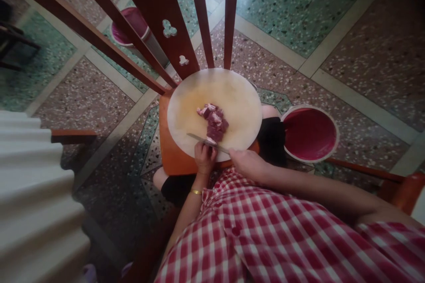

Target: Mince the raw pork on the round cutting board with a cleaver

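A round pale cutting board (242, 106) lies on the orange-brown seat of a wooden chair (179, 166) in front of me. Several pieces of dark red meat (215, 124) with pale fat are heaped near its middle. My right hand (247, 164) is closed round the handle of a knife (195, 137), whose blade points left across the near part of the board. My left hand (205, 158) is closed at the board's near edge, fingertips against a bit of meat right beside the blade. Its fingers partly hide what they press on.
The slatted chair back (166, 17) rises beyond the board. A red-lined bucket (310, 135) stands on the floor to the right, and another bucket (131, 26) is behind the slats. A pale pleated cloth (36, 194) hangs at the left. The floor (272, 62) is speckled tile.
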A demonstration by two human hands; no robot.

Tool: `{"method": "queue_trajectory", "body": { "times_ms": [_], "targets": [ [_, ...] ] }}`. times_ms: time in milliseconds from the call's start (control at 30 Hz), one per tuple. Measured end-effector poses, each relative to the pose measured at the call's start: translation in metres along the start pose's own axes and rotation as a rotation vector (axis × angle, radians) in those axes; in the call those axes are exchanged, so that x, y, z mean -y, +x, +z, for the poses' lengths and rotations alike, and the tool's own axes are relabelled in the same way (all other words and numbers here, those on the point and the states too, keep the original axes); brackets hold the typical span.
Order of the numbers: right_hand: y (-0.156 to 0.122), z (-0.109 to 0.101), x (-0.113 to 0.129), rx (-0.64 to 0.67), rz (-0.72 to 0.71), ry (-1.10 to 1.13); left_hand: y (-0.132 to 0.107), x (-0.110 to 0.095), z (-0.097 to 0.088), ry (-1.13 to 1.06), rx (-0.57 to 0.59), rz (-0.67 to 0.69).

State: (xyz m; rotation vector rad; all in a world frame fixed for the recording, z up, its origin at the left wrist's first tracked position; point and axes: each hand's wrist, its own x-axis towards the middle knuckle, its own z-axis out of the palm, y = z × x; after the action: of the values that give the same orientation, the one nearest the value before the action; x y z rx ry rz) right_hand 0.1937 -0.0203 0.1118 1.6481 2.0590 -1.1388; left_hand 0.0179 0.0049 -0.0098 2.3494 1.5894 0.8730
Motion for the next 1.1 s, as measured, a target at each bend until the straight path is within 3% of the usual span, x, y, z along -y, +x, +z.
{"method": "queue_trajectory", "body": {
  "times_ms": [200, 533, 700, 833, 933, 1100],
  "targets": [
    [-0.020, 0.006, -0.018, 0.057, 0.011, -0.037, -0.002, 0.001, 0.001, -0.077, 0.030, -0.070],
    [0.033, -0.011, 0.020, -0.067, -0.095, 0.018, -0.005, 0.006, 0.002, -0.093, 0.047, -0.105],
    [0.009, -0.004, 0.002, -0.009, -0.024, -0.021, 0.000, 0.001, 0.001, -0.060, -0.036, -0.034],
    [-0.008, 0.000, -0.011, 0.079, 0.022, -0.001, 0.002, 0.000, 0.001, -0.098, -0.032, -0.028],
    [0.005, -0.003, -0.003, 0.040, 0.008, -0.010, 0.000, 0.002, 0.001, -0.125, -0.011, -0.058],
    [0.051, -0.011, 0.028, -0.161, -0.157, 0.010, -0.004, 0.006, 0.003, -0.105, -0.014, -0.100]
  ]
}}
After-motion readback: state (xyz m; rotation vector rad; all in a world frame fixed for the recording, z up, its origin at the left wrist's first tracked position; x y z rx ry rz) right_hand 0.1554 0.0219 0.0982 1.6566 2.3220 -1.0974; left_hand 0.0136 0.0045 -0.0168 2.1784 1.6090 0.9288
